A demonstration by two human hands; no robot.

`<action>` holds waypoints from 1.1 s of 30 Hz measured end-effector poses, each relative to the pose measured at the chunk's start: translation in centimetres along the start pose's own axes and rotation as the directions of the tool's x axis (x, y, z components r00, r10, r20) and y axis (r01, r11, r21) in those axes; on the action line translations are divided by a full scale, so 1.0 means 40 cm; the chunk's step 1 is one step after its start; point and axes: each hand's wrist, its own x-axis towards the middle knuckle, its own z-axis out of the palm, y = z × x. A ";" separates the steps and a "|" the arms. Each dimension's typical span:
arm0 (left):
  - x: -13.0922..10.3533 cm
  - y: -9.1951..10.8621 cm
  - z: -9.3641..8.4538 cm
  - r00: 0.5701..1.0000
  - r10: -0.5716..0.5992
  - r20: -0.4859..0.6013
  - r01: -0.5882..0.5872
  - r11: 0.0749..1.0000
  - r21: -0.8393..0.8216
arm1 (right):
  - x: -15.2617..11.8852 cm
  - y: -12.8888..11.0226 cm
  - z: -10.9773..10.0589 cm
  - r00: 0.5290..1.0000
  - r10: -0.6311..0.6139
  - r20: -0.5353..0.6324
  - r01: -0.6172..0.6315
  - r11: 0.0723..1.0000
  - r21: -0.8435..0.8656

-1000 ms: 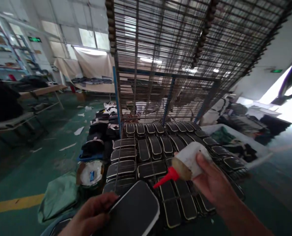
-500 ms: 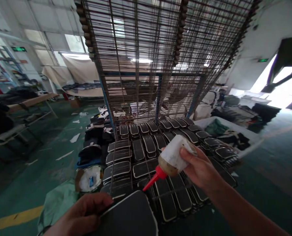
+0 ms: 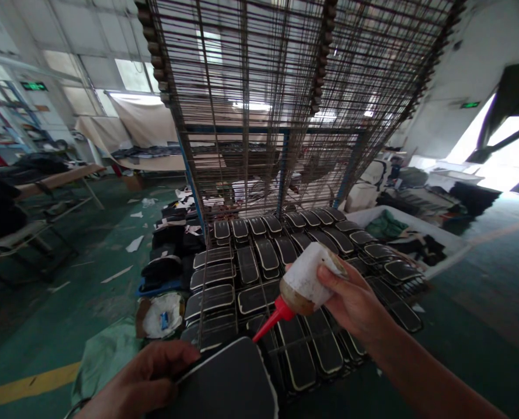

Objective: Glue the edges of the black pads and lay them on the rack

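A dark flat panel with rounded corners and a pale edge line [image 3: 228, 384] is pinched at its left side by my left hand [image 3: 148, 372]. My right hand [image 3: 350, 294] is wrapped around a white squeeze bottle [image 3: 307, 273] tipped downward. Its red nozzle [image 3: 271, 322] points down-left, with the tip at the panel's upper corner; whether it touches I cannot tell. Beyond my hands, many similar dark panels [image 3: 258, 299] with pale rims lie in rows on a wire rack.
A tall wire-mesh rack [image 3: 259, 87] with a blue frame rises ahead. To its left are a bowl-like container [image 3: 165, 317], green cloth [image 3: 104, 355] and piled dark fabric [image 3: 163, 270]. A white bin [image 3: 451, 253] with cloth stands at right, a table [image 3: 62, 177] at far left.
The nozzle tip stays near the panel's upper corner, and the bottle has shifted very slightly left. Both hands keep their hold.
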 end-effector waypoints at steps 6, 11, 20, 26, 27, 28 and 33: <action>-0.004 0.006 0.000 1.000 0.025 0.007 -0.025 1.000 -0.005 | -0.011 0.000 0.001 1.000 0.025 0.016 -0.026 1.000 0.014; -0.007 0.003 -0.003 0.999 0.024 -0.037 -0.023 1.000 0.013 | -0.024 0.001 0.004 0.999 0.028 0.034 -0.030 0.999 0.046; -0.015 0.001 0.004 0.992 0.029 -0.120 -0.043 0.993 -0.110 | -0.051 0.010 -0.008 0.999 0.043 0.011 -0.044 0.994 0.096; -0.017 -0.010 -0.010 0.988 0.042 -0.147 -0.062 0.990 -0.130 | -0.067 0.015 -0.011 0.998 0.056 -0.019 -0.054 0.993 0.104; -0.017 -0.013 -0.015 0.990 0.047 -0.134 -0.065 0.989 -0.134 | -0.070 0.016 -0.011 0.998 0.057 -0.031 -0.053 0.993 0.105; -0.016 -0.016 -0.018 0.990 0.052 -0.128 -0.071 0.987 -0.144 | -0.072 0.018 -0.012 0.997 0.057 -0.045 -0.052 0.993 0.107; -0.014 -0.016 -0.007 0.975 0.038 -0.217 -0.096 0.960 -0.262 | -0.081 0.025 -0.014 0.985 0.069 -0.159 -0.048 0.991 0.128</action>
